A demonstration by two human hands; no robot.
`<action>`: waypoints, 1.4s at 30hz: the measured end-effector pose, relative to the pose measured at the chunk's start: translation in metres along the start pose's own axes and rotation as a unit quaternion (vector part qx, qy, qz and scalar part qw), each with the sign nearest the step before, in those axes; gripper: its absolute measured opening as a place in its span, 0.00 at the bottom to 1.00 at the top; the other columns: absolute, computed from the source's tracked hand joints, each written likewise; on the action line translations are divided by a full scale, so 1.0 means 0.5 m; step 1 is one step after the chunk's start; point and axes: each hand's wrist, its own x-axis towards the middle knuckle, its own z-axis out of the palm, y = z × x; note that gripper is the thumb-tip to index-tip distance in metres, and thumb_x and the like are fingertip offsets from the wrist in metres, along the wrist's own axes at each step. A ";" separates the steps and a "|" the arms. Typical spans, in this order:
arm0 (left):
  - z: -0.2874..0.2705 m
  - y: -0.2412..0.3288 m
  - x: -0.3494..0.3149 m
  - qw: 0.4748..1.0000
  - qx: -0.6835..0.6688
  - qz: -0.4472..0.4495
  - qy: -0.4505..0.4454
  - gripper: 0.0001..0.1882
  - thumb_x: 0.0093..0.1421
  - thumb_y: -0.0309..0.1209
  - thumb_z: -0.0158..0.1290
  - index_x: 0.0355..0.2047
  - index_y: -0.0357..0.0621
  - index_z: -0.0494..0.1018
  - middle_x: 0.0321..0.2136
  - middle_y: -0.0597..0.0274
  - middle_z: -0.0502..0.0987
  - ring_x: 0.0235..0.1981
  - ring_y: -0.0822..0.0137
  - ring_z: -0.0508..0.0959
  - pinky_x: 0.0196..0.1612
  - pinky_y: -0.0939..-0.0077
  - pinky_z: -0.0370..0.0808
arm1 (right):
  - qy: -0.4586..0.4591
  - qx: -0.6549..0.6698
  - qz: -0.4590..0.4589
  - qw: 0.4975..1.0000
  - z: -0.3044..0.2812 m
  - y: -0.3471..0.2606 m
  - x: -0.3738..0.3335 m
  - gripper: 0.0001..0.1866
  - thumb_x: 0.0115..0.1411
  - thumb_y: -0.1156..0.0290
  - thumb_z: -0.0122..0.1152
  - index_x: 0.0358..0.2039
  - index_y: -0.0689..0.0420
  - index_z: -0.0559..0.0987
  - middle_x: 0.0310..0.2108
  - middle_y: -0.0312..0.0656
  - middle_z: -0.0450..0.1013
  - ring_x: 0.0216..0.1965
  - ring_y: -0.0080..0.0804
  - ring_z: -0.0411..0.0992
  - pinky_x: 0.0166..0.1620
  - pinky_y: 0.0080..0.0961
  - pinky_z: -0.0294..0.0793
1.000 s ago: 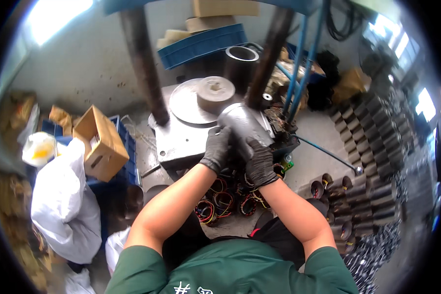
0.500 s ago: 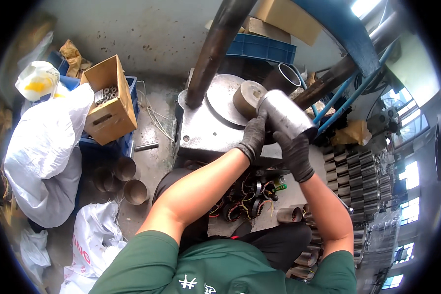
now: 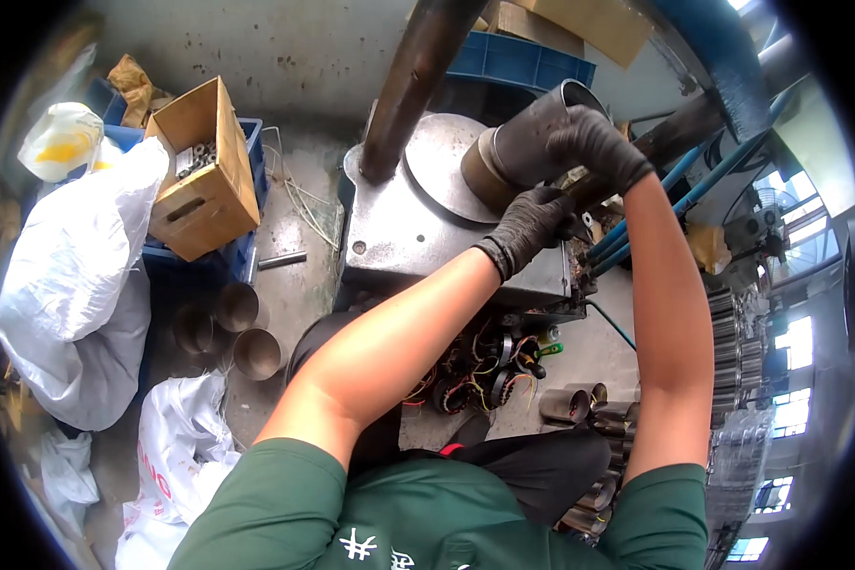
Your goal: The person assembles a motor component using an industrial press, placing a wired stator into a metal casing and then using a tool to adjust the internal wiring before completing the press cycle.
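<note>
A dark metal cylinder (image 3: pixel 522 141), its open end tilted up and away to the right, lies against a thick round metal block (image 3: pixel 477 179). Whether it rests on the block or only overlaps it in view, I cannot tell. Over the cylinder's right side bends my right hand (image 3: pixel 600 150) in a dark glove, fingers curled against its wall. My left hand (image 3: pixel 530 228), gloved too, is closed just below the block; what its fingers hold, if anything, is hidden. The block sits on a round plate (image 3: pixel 434 152) atop a metal machine base (image 3: pixel 380 237).
A thick post (image 3: pixel 413 85) rises left of the plate, with a blue crate (image 3: pixel 518 62) behind. To the left are a cardboard box (image 3: pixel 204 209), white sacks (image 3: pixel 76 285) and several metal tubes (image 3: pixel 256 353) on the floor. Wired parts (image 3: pixel 484 375) lie below; metal cylinders (image 3: pixel 565 406) lie lower right.
Both hands held a shiny cylinder in front of the block; it no longer shows clearly. My right hand has moved up and right onto a dark cylinder, my left hand slightly right and down.
</note>
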 end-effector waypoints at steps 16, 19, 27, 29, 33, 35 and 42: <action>-0.142 0.176 -0.188 0.877 0.429 0.168 0.138 0.21 0.67 0.44 0.59 0.51 0.40 0.81 0.41 0.51 0.85 0.45 0.62 0.84 0.53 0.66 0.78 | 0.473 -0.177 0.069 0.860 -0.026 -0.152 -0.002 0.24 0.65 0.73 0.66 0.61 0.49 0.75 0.50 0.44 0.78 0.48 0.40 0.78 0.49 0.36 0.84; -0.168 0.164 -0.184 0.851 0.455 0.222 0.139 0.25 0.65 0.47 0.57 0.47 0.36 0.81 0.32 0.45 0.85 0.37 0.54 0.87 0.48 0.61 0.82 | 0.399 0.042 0.065 0.914 0.019 -0.396 -0.070 0.21 0.64 0.75 0.64 0.58 0.54 0.77 0.48 0.45 0.79 0.47 0.41 0.79 0.50 0.35 0.81; -0.133 0.161 -0.190 0.852 0.487 0.167 0.095 0.23 0.68 0.49 0.55 0.44 0.39 0.82 0.37 0.45 0.85 0.42 0.55 0.86 0.53 0.60 0.81 | -0.233 0.405 0.139 0.873 0.453 -0.917 -0.242 0.28 0.56 0.65 0.67 0.58 0.49 0.77 0.52 0.54 0.78 0.49 0.55 0.78 0.50 0.48 0.79; -0.127 0.161 -0.197 0.825 0.535 0.160 0.087 0.23 0.69 0.48 0.54 0.45 0.40 0.82 0.37 0.48 0.85 0.42 0.56 0.86 0.54 0.60 0.80 | -0.190 0.405 0.125 0.886 0.477 -0.952 -0.243 0.28 0.56 0.64 0.69 0.58 0.49 0.77 0.52 0.55 0.78 0.49 0.55 0.78 0.50 0.49 0.79; -0.117 0.160 -0.209 0.815 0.559 0.136 0.068 0.23 0.69 0.49 0.53 0.49 0.42 0.81 0.36 0.51 0.85 0.41 0.56 0.86 0.54 0.60 0.80 | -0.141 0.355 0.087 0.920 0.494 -1.004 -0.187 0.32 0.51 0.56 0.75 0.56 0.50 0.78 0.52 0.51 0.77 0.52 0.54 0.76 0.53 0.51 0.76; -0.118 0.161 -0.212 0.812 0.567 0.129 0.059 0.24 0.70 0.49 0.53 0.50 0.42 0.80 0.36 0.50 0.85 0.41 0.56 0.86 0.54 0.60 0.80 | -0.082 0.331 -0.040 0.939 0.503 -1.036 -0.174 0.28 0.54 0.58 0.71 0.56 0.50 0.78 0.54 0.50 0.76 0.56 0.52 0.73 0.60 0.50 0.72; -0.114 0.162 -0.211 0.787 0.606 0.107 0.043 0.24 0.69 0.49 0.53 0.52 0.42 0.80 0.38 0.50 0.85 0.44 0.57 0.86 0.55 0.59 0.79 | -0.099 0.371 0.006 0.923 0.606 -1.156 -0.133 0.19 0.64 0.70 0.53 0.55 0.48 0.80 0.55 0.49 0.76 0.61 0.49 0.71 0.68 0.46 0.66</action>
